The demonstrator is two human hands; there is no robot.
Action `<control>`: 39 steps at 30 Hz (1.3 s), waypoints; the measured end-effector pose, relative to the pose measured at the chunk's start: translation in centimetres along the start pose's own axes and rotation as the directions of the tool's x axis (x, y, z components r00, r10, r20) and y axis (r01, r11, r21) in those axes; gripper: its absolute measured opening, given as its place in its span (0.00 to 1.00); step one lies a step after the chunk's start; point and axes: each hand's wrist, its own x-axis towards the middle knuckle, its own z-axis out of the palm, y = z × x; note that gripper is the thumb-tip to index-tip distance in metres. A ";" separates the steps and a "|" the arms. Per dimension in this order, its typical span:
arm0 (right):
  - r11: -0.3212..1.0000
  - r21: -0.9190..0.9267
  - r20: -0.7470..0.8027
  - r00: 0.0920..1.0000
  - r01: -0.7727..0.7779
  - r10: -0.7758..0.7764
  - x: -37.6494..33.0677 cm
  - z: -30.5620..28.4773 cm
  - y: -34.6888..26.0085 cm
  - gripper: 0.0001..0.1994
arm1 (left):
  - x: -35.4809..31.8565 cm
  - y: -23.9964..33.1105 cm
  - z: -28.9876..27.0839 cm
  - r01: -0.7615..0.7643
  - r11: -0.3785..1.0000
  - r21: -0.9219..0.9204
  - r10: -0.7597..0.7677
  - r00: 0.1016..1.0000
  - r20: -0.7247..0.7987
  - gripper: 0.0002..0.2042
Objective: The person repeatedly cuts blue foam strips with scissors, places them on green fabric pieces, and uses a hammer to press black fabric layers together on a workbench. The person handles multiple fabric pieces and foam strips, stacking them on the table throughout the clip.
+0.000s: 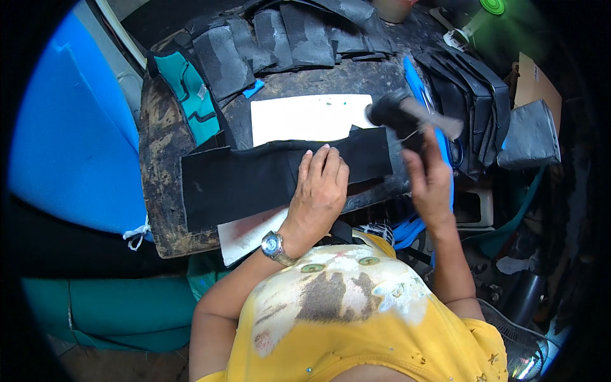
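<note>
My left hand (320,188) lies flat, fingers together, on a long black fabric strip (235,181) spread across the dark worn worktable (162,184). A silver wristwatch (273,245) is on that wrist. My right hand (429,178) is raised at the strip's right end and grips a black brush-like tool (398,114), which is blurred. White paper sheets (305,118) lie under the strip.
Grey and black cut pieces (280,38) are stacked at the table's far side. A teal piece (191,92) lies at the far left. More black pieces (471,89) pile up at the right. A blue foam sheet (70,134) stands left of the table.
</note>
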 end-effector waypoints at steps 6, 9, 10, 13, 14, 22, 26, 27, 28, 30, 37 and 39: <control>0.977 -0.209 0.215 0.972 -0.046 0.092 -0.2 -0.4 -0.5 0.29 | 0.0 -0.3 -0.3 -0.037 0.999 -0.014 0.037 0.999 -0.001 0.16; 1.000 0.017 0.139 0.990 -0.025 0.022 -0.2 -0.7 -1.1 0.26 | 0.0 -0.4 -0.4 -0.037 0.999 -0.033 0.035 0.999 -0.037 0.15; 0.987 -0.158 0.303 0.950 -0.034 0.081 -0.4 -0.4 -1.6 0.26 | 0.0 -0.4 -0.5 -0.048 0.998 -0.030 0.046 0.998 -0.048 0.15; 0.976 -0.177 0.355 0.917 -0.124 0.181 -0.1 -1.2 -1.9 0.27 | -0.4 -0.2 -0.8 -0.011 0.999 0.037 0.013 0.998 -0.068 0.16; 0.979 -0.142 0.315 0.931 -0.146 0.184 0.0 -1.4 -1.9 0.27 | -0.5 -0.3 -0.8 -0.015 1.000 0.024 0.017 0.997 -0.078 0.15; 0.967 -0.202 0.560 0.792 -0.152 0.242 2.0 -1.0 -1.6 0.29 | -1.0 -1.2 -0.2 -0.164 0.980 -0.113 0.136 0.964 -0.227 0.11; 0.995 -0.097 0.633 0.771 -0.014 0.073 3.7 0.0 -2.3 0.30 | -1.3 -1.3 0.0 -0.193 0.974 -0.117 0.156 0.951 -0.267 0.12; 0.996 -0.086 0.637 0.770 0.021 0.039 3.9 0.7 -2.6 0.30 | -1.4 -1.2 -0.1 -0.188 0.979 -0.076 0.164 0.956 -0.244 0.12; 0.997 -0.060 0.635 0.772 0.049 0.000 4.0 1.5 -3.0 0.30 | -1.5 -1.2 -0.1 -0.189 0.979 -0.071 0.169 0.961 -0.218 0.11; 0.998 -0.027 0.652 0.758 0.056 -0.025 3.9 2.8 -3.8 0.30 | -1.8 -1.0 -0.3 -0.179 0.982 -0.056 0.170 0.977 -0.126 0.10; 0.979 -0.192 0.615 0.770 -0.062 0.170 3.6 -0.5 -3.2 0.30 | -1.5 -1.0 -0.1 -0.165 0.986 0.007 0.161 0.947 -0.278 0.10; 0.959 -0.283 0.519 0.845 0.023 0.133 3.2 -1.0 -3.1 0.30 | -1.5 -1.0 -0.1 -0.171 0.985 0.008 0.167 0.949 -0.269 0.11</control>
